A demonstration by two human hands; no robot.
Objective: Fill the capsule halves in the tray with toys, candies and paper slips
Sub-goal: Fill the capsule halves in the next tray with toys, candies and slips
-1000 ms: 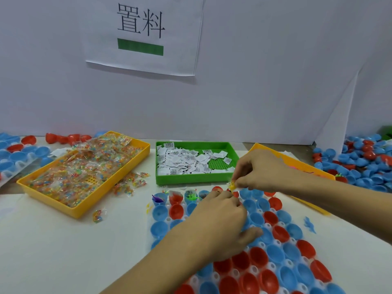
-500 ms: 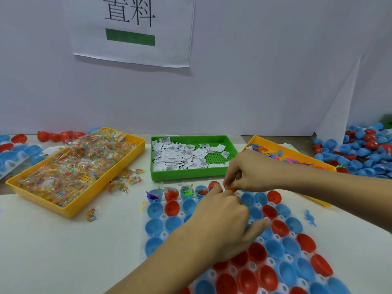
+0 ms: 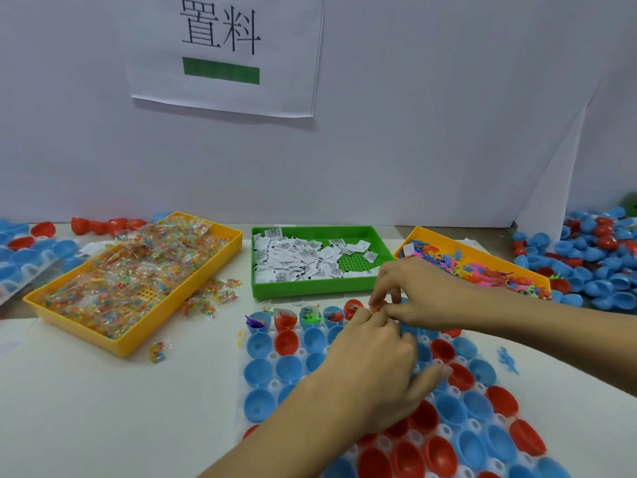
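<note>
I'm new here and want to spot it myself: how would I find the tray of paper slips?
Look along the white back wall under the printed sign. Three trays sit in a row there; take the middle one, the green tray. Its neighbours are both yellow, and it alone holds white slips.

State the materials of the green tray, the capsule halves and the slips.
Green tray: likely moulded plastic, uniform glossy colour, perforated grid floor.
Capsule halves: probably thin plastic, smooth shiny cups with highlights.
Slips: paper by the look, matte white, printed, some folded.

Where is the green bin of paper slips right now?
In the head view, the green bin sits at the table's far middle, between the yellow candy bin on its left and the yellow toy bin on its right, just beyond the capsule tray.
</note>
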